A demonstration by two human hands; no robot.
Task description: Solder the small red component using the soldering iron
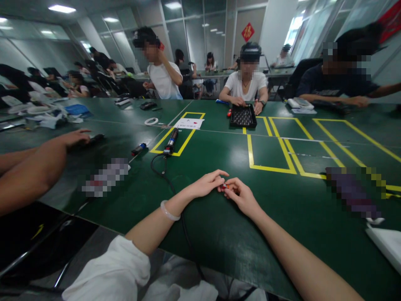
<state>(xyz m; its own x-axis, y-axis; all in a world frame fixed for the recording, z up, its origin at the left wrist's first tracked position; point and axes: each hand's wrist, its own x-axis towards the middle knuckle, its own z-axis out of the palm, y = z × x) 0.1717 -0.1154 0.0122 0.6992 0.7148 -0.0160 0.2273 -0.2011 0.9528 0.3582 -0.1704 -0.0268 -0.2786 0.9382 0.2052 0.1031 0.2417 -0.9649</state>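
Observation:
A small red object point(224, 187), too small to name, is between my two hands just above the green table point(200, 234). My right hand point(242, 194) pinches it between thumb and bent fingers. From the other side my left hand point(208, 184) closes on it with the thumb, its index finger reaching forward over the piece. Part of the object is hidden by my fingertips. A pale bangle point(170, 211) circles my left wrist.
A black cable point(169, 182) runs under my left forearm to a black cylindrical device point(171, 142) inside yellow tape. Across the table, a person handles a black compartment tray point(243, 116). Another person's arm point(40, 167) reaches in at left. A white ring point(151, 121) lies farther back.

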